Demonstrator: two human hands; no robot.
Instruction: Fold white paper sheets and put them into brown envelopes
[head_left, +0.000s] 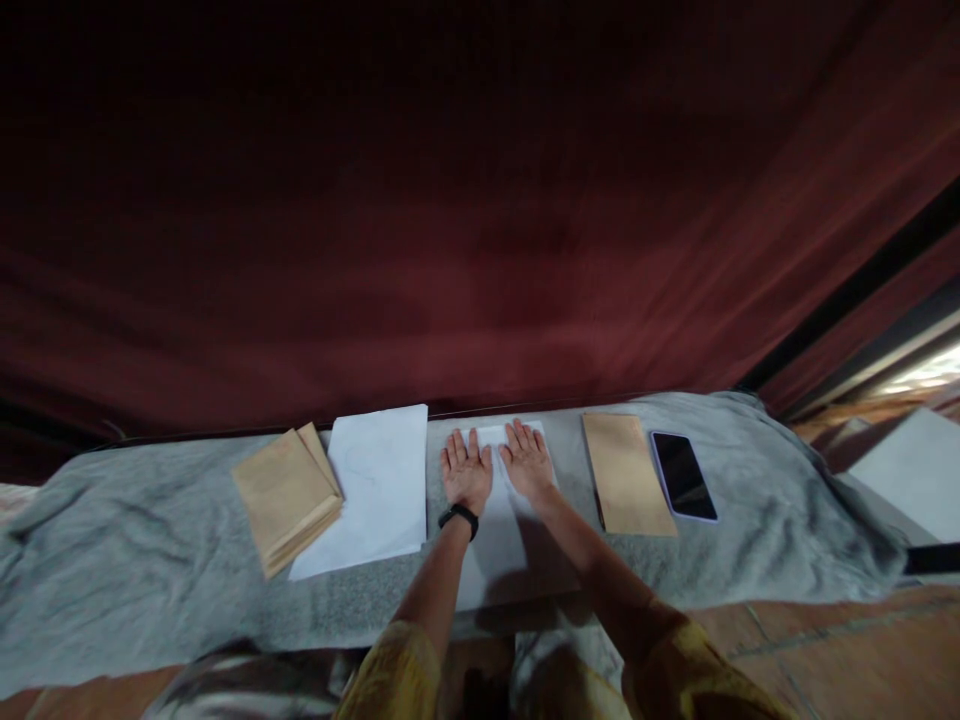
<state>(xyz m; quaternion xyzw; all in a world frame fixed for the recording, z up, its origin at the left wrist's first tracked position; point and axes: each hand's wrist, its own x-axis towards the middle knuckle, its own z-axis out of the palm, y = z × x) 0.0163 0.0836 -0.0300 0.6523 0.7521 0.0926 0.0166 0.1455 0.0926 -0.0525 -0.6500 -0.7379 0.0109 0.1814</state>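
A white sheet of paper (491, 555) lies in front of me on the grey cloth, partly covered by my arms and their shadow. My left hand (466, 472), with a black band at the wrist, rests flat on its upper left part, fingers stretched out. Beside it, my right hand (528, 462) presses flat near the upper right corner, fingers slightly spread. Neither hand grips anything. To the left is a stack of white paper (381, 490), its lower left edge fanned out. Several brown envelopes (289, 490) overlap that stack's left side.
Right of the sheet lies another brown envelope (628, 475), with a phone (684, 475) in a pale purple case next to it. The grey cloth (780, 510) covers a long narrow surface. Dark red fabric (480, 250) rises along its far edge. Floor tiles (847, 640) show below.
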